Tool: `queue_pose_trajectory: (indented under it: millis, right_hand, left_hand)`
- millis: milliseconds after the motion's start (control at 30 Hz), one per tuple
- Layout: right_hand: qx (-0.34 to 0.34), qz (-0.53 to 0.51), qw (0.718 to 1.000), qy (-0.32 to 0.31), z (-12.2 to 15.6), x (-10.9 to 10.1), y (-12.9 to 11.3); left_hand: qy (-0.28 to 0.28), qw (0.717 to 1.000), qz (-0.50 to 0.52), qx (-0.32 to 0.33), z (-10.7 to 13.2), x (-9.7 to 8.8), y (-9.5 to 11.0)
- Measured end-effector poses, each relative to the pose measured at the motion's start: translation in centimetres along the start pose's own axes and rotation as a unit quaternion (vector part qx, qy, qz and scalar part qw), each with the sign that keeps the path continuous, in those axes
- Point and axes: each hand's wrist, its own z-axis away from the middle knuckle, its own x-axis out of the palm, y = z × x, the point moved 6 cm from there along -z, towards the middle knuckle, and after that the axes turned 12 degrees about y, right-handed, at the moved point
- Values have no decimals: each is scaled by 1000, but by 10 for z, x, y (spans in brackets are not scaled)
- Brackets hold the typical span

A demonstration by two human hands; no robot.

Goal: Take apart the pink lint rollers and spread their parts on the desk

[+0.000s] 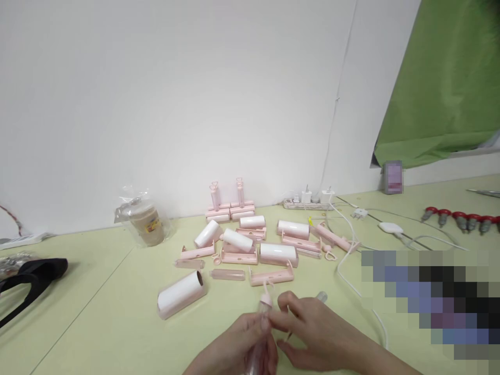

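Note:
My left hand (250,333) is closed around a clear tube (255,357) that points away from me. A pink cap (266,298) with a loop on top sits at its far end. My right hand (312,328) is beside it, fingers curled, its fingertips at the tube near the cap. A slim tool with a clear rounded end (322,297) appears to run through the right hand; a thin dark tip shows below the fingers, and its kind is hidden. Just beyond my hands lies a pink roller holder (271,276). Two clear tubes, one of them here (227,274), lie to its left.
White sticky rolls (182,294) and several pink holders (239,256) lie scattered ahead. Assembled pink pieces (219,211) stand by the wall. A bagged cup (150,224) is left; a power strip (308,204), white cable (344,271) and red-handled tools (464,216) are right.

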Motion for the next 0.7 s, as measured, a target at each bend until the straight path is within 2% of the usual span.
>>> queue_pose_trajectory:
  millis: [67,133,200,267,333,433,500,567,633,700]
  right_hand:
    - [85,-84,993,2,2,-3,6]
    - [206,-199,958,4,5,-3,17]
    - [315,-322,893,-9,9,4,25]
    - [379,-421,824,-23,11,13,28]
    - [414,-474,777,-19,12,18,29]
    - [441,-505,741,15,14,21,32]
    - [454,-523,721,33,17,22,33]
    - [461,-543,702,34,20,25,33]
    - [450,-580,679,7,19,27,28]
    - [427,-633,645,-28,14,26,19]
  left_hand:
    - [15,999,42,27,2,-3,3]
    - [52,996,23,62,1,-8,8]
    - [112,988,-29,99,0,-14,14]
    - [155,975,-94,127,1,-17,18]
    - [166,966,-140,140,3,-17,19]
    - [136,965,-185,128,8,-15,16]
    - [122,954,-241,131,11,-12,17]
    - [123,923,-328,158,13,-9,22]
    - [128,871,-434,191,14,-4,26]
    - [129,821,-522,193,13,-1,27]
